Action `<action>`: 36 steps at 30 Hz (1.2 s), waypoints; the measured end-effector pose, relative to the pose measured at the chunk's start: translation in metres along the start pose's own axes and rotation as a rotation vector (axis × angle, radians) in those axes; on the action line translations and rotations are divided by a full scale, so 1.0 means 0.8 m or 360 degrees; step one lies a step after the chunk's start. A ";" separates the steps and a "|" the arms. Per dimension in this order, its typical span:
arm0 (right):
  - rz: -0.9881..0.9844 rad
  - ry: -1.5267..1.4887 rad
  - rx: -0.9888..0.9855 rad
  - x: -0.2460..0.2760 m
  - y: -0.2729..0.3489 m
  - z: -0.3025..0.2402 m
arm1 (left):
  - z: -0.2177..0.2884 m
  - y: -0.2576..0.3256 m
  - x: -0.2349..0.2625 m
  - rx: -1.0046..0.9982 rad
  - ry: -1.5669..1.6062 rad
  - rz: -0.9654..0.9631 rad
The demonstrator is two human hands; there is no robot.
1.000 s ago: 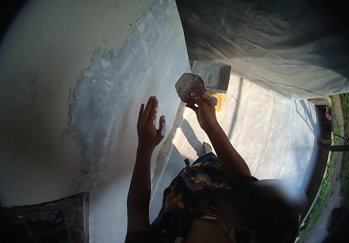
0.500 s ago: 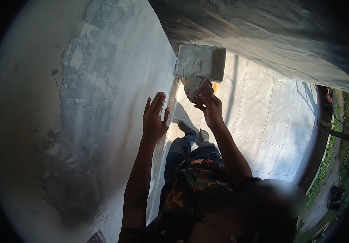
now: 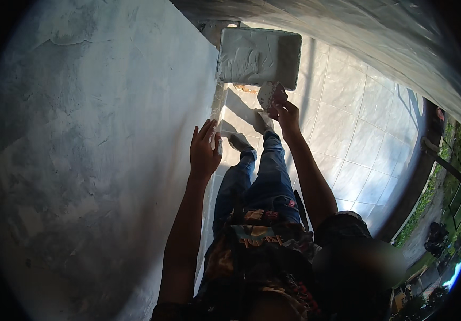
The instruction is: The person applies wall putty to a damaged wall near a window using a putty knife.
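Plaster wall (image 3: 97,160) beside tiled floor (image 3: 348,139); left hand (image 3: 205,151) open, right hand (image 3: 286,113) grip closed on trowel (image 3: 269,95).

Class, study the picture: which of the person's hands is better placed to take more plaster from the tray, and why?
The right hand. It grips the putty knife, whose blade sits at the lower edge of the plaster tray. The left hand is open and empty, beside the grey wall, farther from the tray.
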State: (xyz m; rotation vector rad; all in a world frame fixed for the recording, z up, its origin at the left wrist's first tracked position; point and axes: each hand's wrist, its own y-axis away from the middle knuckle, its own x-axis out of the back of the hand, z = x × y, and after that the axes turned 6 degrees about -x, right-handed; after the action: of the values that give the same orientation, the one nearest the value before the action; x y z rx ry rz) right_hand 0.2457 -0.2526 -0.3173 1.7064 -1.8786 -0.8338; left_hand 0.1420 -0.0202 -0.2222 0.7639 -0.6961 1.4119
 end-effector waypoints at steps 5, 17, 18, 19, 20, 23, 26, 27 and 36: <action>-0.0031 0.0425 0.0322 -0.026 -0.098 -0.011 | -0.005 -0.034 -0.030 0.0133 0.0044 -0.0064; -0.0444 0.1455 0.0916 -0.114 -0.290 -0.052 | -0.020 -0.065 -0.065 0.0390 0.0085 -0.0071; -0.0567 0.1630 0.1051 -0.119 -0.313 -0.053 | -0.020 -0.068 -0.067 0.0411 0.0103 -0.0061; -0.0624 0.1813 0.1010 -0.116 -0.346 -0.051 | -0.017 -0.073 -0.077 0.0408 0.0132 -0.0062; -0.0655 0.1809 0.0995 -0.130 -0.353 -0.044 | -0.020 -0.067 -0.078 0.0440 0.0130 -0.0068; -0.0780 0.2094 0.1231 -0.165 -0.368 -0.049 | -0.024 -0.061 -0.083 0.0496 0.0140 -0.0083; -0.0869 0.2200 0.1157 -0.186 -0.380 -0.052 | -0.023 -0.061 -0.089 0.0520 0.0156 -0.0111; -0.0889 0.2196 0.1152 -0.192 -0.378 -0.052 | -0.024 -0.059 -0.090 0.0528 0.0149 -0.0130; -0.1078 0.2181 0.1065 -0.204 -0.389 -0.034 | -0.023 -0.062 -0.097 0.0601 0.0232 -0.0111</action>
State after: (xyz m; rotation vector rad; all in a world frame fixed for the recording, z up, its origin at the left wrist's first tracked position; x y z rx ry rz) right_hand 0.5047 -0.1076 -0.5080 2.3315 -0.5876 0.8168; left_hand 0.1875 -0.0515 -0.2987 0.9564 -0.2885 1.5377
